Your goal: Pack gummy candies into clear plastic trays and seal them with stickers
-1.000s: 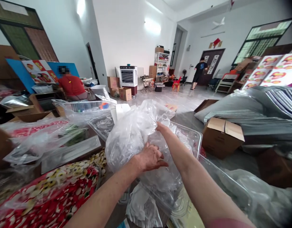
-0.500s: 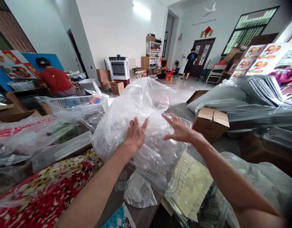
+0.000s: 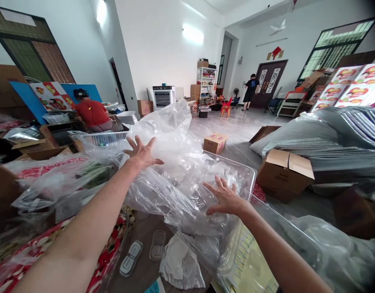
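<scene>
Plastic bag (image 3: 172, 126) sprawls over our clear tray (image 3: 253, 179), the uncovering seemingly partial: clear pieces (image 3: 232, 173) lie bare at right, film covering the left. Our left hand (image 3: 140, 154) splays its fingers at the bag; our right hand (image 3: 225, 197), fingers spread, grips nothing. Half a second earlier, the film ballooned across the middle, our left hand nearer centre.

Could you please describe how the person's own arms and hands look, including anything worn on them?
The left hand and right hand are ungloved. The left forearm and right forearm are bare, with no visible watch, bracelet or sleeve. Any small ring is hard to rule out.
</scene>
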`<state>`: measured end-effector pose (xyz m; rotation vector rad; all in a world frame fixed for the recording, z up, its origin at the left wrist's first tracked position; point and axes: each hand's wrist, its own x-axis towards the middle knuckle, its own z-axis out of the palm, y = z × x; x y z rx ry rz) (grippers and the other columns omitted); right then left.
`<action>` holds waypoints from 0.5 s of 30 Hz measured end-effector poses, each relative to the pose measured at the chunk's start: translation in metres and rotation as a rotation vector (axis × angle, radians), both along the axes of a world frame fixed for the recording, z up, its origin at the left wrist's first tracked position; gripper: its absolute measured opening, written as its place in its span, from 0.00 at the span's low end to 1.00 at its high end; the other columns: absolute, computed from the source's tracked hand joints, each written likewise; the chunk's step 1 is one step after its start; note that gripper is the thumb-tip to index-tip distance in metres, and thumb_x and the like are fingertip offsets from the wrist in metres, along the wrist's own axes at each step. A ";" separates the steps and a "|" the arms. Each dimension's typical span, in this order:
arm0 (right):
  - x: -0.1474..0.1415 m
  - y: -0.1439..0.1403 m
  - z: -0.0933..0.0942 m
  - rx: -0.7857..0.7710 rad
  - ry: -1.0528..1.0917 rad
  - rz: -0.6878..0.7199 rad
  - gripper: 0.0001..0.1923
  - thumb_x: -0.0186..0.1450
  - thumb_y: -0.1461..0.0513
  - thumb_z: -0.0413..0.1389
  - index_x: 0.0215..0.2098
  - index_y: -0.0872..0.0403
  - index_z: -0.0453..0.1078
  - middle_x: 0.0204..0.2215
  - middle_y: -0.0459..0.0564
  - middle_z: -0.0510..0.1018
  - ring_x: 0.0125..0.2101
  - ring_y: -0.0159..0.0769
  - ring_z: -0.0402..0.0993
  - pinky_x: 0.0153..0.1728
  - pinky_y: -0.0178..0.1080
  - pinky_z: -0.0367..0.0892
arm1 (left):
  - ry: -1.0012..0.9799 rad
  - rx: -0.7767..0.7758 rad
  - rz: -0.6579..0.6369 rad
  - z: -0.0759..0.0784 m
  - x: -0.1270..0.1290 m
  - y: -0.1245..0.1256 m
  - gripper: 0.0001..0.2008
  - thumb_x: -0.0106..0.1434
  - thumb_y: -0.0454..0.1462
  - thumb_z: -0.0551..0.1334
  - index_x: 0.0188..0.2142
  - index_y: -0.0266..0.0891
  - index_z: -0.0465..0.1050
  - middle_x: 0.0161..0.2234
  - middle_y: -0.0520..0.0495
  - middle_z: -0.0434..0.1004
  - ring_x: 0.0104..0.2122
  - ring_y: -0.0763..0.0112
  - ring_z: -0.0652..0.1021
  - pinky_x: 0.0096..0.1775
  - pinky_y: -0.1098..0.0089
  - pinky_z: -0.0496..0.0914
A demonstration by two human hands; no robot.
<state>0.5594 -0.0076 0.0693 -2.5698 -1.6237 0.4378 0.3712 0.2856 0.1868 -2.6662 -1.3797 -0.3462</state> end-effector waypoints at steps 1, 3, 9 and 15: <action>0.000 0.000 -0.001 0.001 -0.003 -0.003 0.65 0.45 0.35 0.66 0.72 0.36 0.40 0.73 0.61 0.30 0.69 0.75 0.24 0.57 0.79 0.32 | -0.036 -0.069 0.019 -0.004 0.004 0.006 0.64 0.42 0.62 0.71 0.71 0.55 0.39 0.71 0.28 0.31 0.66 0.17 0.42 0.54 0.33 0.59; -0.001 0.000 -0.003 -0.007 -0.011 -0.007 0.64 0.45 0.36 0.67 0.72 0.36 0.41 0.73 0.61 0.31 0.69 0.75 0.24 0.57 0.79 0.32 | -0.076 -0.158 0.056 -0.012 0.017 0.015 0.71 0.41 0.60 0.73 0.71 0.51 0.27 0.71 0.23 0.31 0.65 0.21 0.53 0.54 0.40 0.64; -0.003 0.001 0.001 -0.028 -0.031 -0.019 0.65 0.44 0.37 0.67 0.72 0.42 0.45 0.73 0.65 0.34 0.69 0.73 0.27 0.58 0.77 0.31 | -0.027 -0.179 -0.040 -0.012 0.043 0.037 0.39 0.55 0.39 0.66 0.66 0.39 0.59 0.51 0.30 0.76 0.51 0.45 0.77 0.50 0.58 0.71; -0.003 0.000 -0.001 0.002 -0.044 -0.025 0.62 0.46 0.41 0.69 0.72 0.39 0.47 0.73 0.62 0.38 0.69 0.73 0.29 0.59 0.77 0.32 | -0.151 -0.131 -0.012 0.019 0.026 0.055 0.28 0.56 0.39 0.63 0.57 0.38 0.72 0.50 0.32 0.78 0.51 0.45 0.77 0.49 0.56 0.71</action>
